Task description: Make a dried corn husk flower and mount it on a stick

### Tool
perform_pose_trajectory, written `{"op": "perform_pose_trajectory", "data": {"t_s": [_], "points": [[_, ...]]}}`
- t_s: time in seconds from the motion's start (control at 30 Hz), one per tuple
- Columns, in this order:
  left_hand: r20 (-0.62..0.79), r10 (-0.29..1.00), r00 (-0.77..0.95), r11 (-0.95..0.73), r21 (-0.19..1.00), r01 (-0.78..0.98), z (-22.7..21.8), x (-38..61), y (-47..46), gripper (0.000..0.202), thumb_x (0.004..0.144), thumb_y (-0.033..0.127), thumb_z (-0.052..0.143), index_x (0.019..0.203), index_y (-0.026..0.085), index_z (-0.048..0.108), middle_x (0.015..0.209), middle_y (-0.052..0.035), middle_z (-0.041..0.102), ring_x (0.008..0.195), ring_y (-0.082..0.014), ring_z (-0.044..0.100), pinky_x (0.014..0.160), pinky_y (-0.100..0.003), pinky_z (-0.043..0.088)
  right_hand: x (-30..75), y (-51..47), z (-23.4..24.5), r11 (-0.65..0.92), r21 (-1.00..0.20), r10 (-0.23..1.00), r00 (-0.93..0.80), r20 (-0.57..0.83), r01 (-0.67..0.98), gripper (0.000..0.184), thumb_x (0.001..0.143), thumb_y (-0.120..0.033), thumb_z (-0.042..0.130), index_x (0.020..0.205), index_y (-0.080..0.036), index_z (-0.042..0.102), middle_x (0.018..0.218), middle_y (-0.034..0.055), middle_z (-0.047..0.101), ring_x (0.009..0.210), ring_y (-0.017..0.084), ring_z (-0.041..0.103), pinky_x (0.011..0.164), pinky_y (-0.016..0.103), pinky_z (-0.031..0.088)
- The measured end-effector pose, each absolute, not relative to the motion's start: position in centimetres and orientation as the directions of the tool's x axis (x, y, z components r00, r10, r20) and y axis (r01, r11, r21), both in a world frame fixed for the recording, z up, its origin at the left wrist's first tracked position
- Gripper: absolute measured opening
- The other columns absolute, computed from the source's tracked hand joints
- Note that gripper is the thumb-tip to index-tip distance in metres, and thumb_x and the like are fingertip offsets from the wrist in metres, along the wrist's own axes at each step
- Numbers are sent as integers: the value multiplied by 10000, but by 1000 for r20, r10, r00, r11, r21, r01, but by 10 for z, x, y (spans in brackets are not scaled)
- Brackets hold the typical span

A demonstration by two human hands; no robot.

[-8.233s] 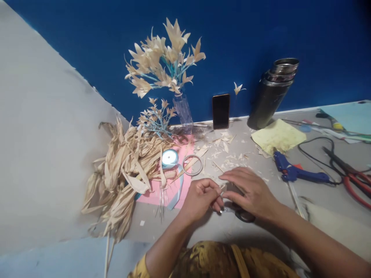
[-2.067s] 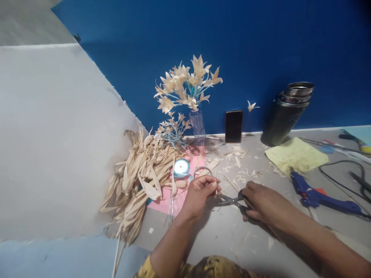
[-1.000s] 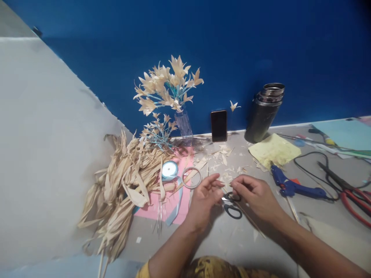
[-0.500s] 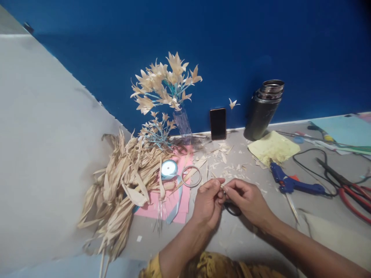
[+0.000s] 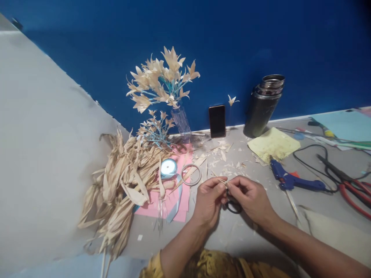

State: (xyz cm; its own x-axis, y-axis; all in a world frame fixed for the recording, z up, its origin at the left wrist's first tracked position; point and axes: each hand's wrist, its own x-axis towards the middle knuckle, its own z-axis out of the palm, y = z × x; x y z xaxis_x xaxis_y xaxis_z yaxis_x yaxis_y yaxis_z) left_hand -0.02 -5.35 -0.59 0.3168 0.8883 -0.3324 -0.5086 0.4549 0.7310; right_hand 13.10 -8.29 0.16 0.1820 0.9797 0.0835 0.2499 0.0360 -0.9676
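Note:
My left hand [image 5: 208, 199] and my right hand [image 5: 249, 197] meet above the grey table, fingertips pinched together on a small pale husk piece [image 5: 222, 181]. Both hands are closed around it. Black-handled scissors [image 5: 233, 207] lie on the table just under my right hand, partly hidden by it. A pile of dried corn husks [image 5: 124, 181] lies to the left of my left hand. Beside it are a roll of light blue ribbon [image 5: 169, 168] and a thin ring [image 5: 191, 175] on pink paper [image 5: 174, 197].
A vase of husk flowers [image 5: 165, 83], a phone [image 5: 217, 121] and a dark steel flask [image 5: 263, 105] stand against the blue wall. A yellow cloth [image 5: 274, 144], blue glue gun [image 5: 292, 180], black cable and red-handled pliers [image 5: 355, 191] lie at right. Husk scraps litter the middle.
My right hand put the scissors down on the table and came together with my left hand on the small husk piece. The view shifted slightly.

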Motion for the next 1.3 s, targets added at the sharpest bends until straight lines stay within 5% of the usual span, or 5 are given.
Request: {"op": "perform_pose_trajectory", "data": {"t_s": [0.17,0.73,1.0,1.3], "points": [[-335,909,248,415,774,-477,-7,0,-55,317,609,325,897,702,143,654,528,33,545,485,-67,447,476,-188,307,131,-84,2,71,-947,974,184,134,314,240,846,-338,567,663,-207,651,570,-6,663,512,144,587,511,236,457],[-342,894,290,449,693,-565,-12,0,-56,335,588,345,912,754,146,700,446,59,478,436,-56,399,485,-206,256,133,-86,2,62,-955,979,166,114,291,280,879,-380,561,693,-198,662,587,-4,651,534,143,562,524,240,444],[-307,916,258,401,702,-589,-10,2,-56,481,585,302,912,550,158,454,516,74,419,475,-38,342,500,-207,261,132,-88,3,70,-953,984,134,114,294,270,870,-362,551,663,-210,634,582,-10,652,536,142,561,533,241,443],[-278,907,316,417,697,-583,-11,2,-60,346,690,362,870,907,151,703,531,38,548,501,-82,460,526,-213,357,134,-87,-1,59,-966,982,157,101,252,275,896,-362,553,695,-201,651,594,-6,655,532,139,563,527,240,437]]}}
